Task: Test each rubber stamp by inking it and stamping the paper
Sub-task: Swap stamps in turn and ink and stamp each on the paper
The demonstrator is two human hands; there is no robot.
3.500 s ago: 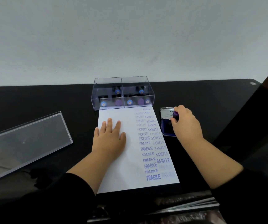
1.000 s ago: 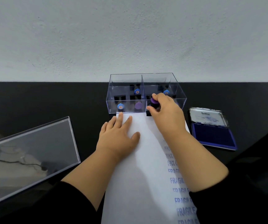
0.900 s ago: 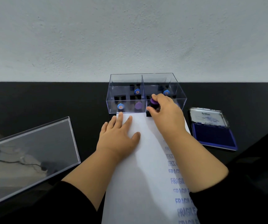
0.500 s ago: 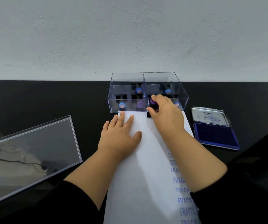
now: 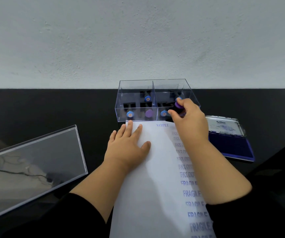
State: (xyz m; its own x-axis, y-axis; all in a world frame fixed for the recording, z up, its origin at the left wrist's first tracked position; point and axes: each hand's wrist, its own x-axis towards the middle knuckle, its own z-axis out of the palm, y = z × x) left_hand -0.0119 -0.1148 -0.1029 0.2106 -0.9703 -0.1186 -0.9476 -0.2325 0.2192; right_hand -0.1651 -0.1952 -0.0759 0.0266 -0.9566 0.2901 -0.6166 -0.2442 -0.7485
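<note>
Paper: white sheet [image 5: 155, 177] lies on the black table [image 5: 43, 109], its far edge just beside the stamp box.
Prints done: a column of blue impressions runs down the right side of the sheet: "FRAGILE" [image 5: 191, 193] nearest, "FAX OUT" farther along, and one "SAMPLE" [image 5: 162, 125] at the far edge. The right forearm hides part of this column.
Left hand: left hand [image 5: 127, 145] lies flat on the near-left part of the sheet, fingers straight and spread, pressing it down.
Right hand: right hand [image 5: 189, 121] pinches a purple-knobbed stamp [image 5: 178, 107] between thumb and fingers, at the near-right compartment of the box.
Stamp box: clear plastic box [image 5: 155, 90], lid off, divided into compartments. Blue-knobbed stamps [image 5: 130, 114] and a second purple-knobbed one [image 5: 149, 113] stand inside.
Lid: clear lid [image 5: 35, 160] lies on the table, well to the left.
Ink pad: open ink pad [image 5: 229, 145] sits right of the sheet, blue surface exposed.
Progress, as judged: three texts are printed, several times each. About five stamps stand in the box; which of them are tested cannot be told.
Step in hand, as judged: exchanging stamps at the box. Whether this one is being put down or picked up cannot be told.
</note>
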